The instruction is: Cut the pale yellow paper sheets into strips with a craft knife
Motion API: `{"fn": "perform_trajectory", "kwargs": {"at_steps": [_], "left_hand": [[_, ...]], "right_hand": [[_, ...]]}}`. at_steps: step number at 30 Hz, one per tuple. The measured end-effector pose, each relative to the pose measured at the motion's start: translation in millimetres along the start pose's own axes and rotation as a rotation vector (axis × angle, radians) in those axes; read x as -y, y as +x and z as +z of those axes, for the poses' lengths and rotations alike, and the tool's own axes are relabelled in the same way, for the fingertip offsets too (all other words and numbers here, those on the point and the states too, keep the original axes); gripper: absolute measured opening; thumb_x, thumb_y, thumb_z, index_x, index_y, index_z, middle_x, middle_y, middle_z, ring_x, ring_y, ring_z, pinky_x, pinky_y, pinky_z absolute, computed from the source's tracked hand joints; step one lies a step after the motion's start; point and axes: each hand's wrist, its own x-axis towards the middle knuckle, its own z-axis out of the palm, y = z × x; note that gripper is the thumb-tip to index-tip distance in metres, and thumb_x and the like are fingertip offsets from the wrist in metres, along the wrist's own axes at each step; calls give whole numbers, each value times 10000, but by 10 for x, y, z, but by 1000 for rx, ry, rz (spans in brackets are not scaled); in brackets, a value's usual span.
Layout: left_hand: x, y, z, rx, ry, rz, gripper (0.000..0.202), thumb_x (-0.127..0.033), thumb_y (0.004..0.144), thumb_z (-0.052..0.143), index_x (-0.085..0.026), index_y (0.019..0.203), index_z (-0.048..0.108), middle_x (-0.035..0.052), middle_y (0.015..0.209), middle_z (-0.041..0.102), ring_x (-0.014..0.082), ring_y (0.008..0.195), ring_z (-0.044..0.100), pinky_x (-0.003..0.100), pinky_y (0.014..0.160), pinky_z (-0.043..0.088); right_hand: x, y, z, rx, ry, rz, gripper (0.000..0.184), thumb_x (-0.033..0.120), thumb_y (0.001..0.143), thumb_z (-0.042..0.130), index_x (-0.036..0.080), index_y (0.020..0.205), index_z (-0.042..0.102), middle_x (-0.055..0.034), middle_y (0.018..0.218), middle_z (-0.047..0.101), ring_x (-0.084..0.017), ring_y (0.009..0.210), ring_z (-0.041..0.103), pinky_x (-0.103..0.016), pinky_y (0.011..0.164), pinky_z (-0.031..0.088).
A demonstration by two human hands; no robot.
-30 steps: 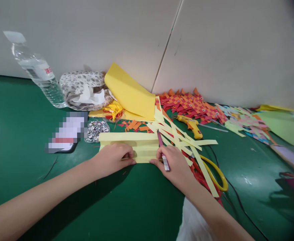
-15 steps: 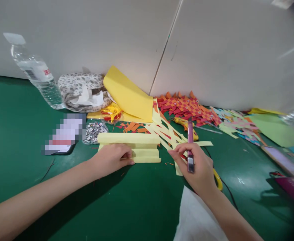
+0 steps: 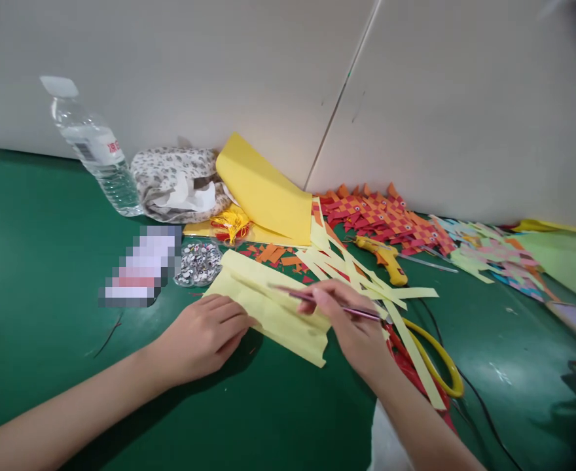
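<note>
A creased sheet of pale yellow paper (image 3: 273, 311) lies at a slant on the green table. My left hand (image 3: 207, 337) is at its near left edge, fingers curled and pressed onto it. Over the right part of the paper is my right hand (image 3: 349, 320), closed around a slim pink utility knife (image 3: 361, 313). The knife's thin tip points left above the sheet; whether it touches the paper I cannot tell. Pale yellow paper strips (image 3: 361, 271) fan out just beyond and beside my right hand.
Yellow-handled scissors (image 3: 452, 373) lie right of my right wrist, a yellow glue gun (image 3: 383, 256) behind. Woven red-orange paper fish (image 3: 371, 216) line the wall. A bag of googly eyes (image 3: 198, 263), a phone (image 3: 143, 265) and a water bottle (image 3: 99, 154) stand at left.
The paper has turned from level to slanted and lies flatter. My right hand has moved left over it, tipping the knife from upright to nearly level. The scissors show more now.
</note>
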Motion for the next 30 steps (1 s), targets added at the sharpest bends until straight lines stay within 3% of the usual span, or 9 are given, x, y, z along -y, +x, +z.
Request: {"fn": "perform_trajectory", "kwargs": {"at_steps": [3, 8, 10, 13, 16, 19, 22, 26, 30], "left_hand": [[39, -46, 19, -23, -16, 44, 240, -91, 887, 475, -204, 1045, 616, 26, 946, 684, 181, 861, 615, 327, 789, 463], [86, -13, -30, -120, 19, 68, 252, -57, 871, 479, -205, 971, 656, 41, 1000, 675, 181, 922, 602, 318, 812, 459], [99, -1, -51, -203, 103, 47, 222, -84, 878, 503, -214, 906, 681, 50, 905, 665, 182, 832, 592, 310, 736, 457], [121, -4, -53, -262, 207, 20, 207, -134, 895, 514, -227, 862, 696, 20, 667, 590, 158, 616, 515, 277, 577, 392], [129, -4, -37, -214, 134, -5, 205, -131, 903, 488, -215, 912, 675, 6, 683, 620, 152, 625, 538, 274, 590, 402], [106, 17, -55, -158, -44, -142, 164, -163, 889, 493, -192, 935, 648, 20, 824, 684, 164, 755, 599, 291, 706, 454], [76, 39, -111, -81, -205, -304, 187, -238, 903, 471, -201, 954, 647, 29, 902, 697, 178, 839, 614, 307, 779, 465], [87, 59, -155, -45, -371, -470, 222, -315, 907, 483, -200, 815, 650, 13, 809, 688, 159, 764, 623, 274, 713, 480], [145, 90, -127, 43, -409, -477, 128, -286, 851, 549, -203, 897, 634, 16, 842, 680, 159, 760, 627, 271, 687, 493]], "right_hand": [[-53, -27, 45, 71, 77, 155, 270, 398, 896, 569, 194, 750, 667, -9, 657, 700, -143, 636, 656, -243, 614, 520], [16, -82, 90, -171, 168, 87, 223, 375, 898, 577, 206, 787, 671, -5, 690, 711, -115, 565, 637, -223, 561, 532], [71, -110, 89, -207, 169, 44, 178, 339, 902, 580, 218, 807, 669, 2, 701, 714, -107, 567, 641, -214, 571, 539], [156, -157, 90, -105, 181, 55, 69, 293, 880, 619, 245, 882, 669, 16, 727, 719, -102, 613, 663, -198, 606, 549], [220, -185, 101, 41, 231, 121, 94, 284, 881, 618, 269, 963, 663, 11, 832, 728, -96, 641, 678, -191, 610, 558], [211, -172, 103, 70, 239, 204, 110, 284, 866, 639, 262, 969, 667, -5, 880, 732, -101, 631, 683, -195, 584, 561], [118, -133, 80, -30, 271, 219, 110, 299, 838, 674, 240, 930, 689, -6, 793, 729, -106, 582, 669, -209, 566, 556], [-28, -81, 31, -233, 369, 163, 119, 328, 828, 682, 215, 826, 718, 9, 632, 680, -81, 473, 579, -196, 491, 506], [-108, -35, 4, -274, 419, 189, 106, 315, 795, 718, 212, 803, 698, 17, 607, 658, -91, 493, 576, -211, 514, 505]]}}
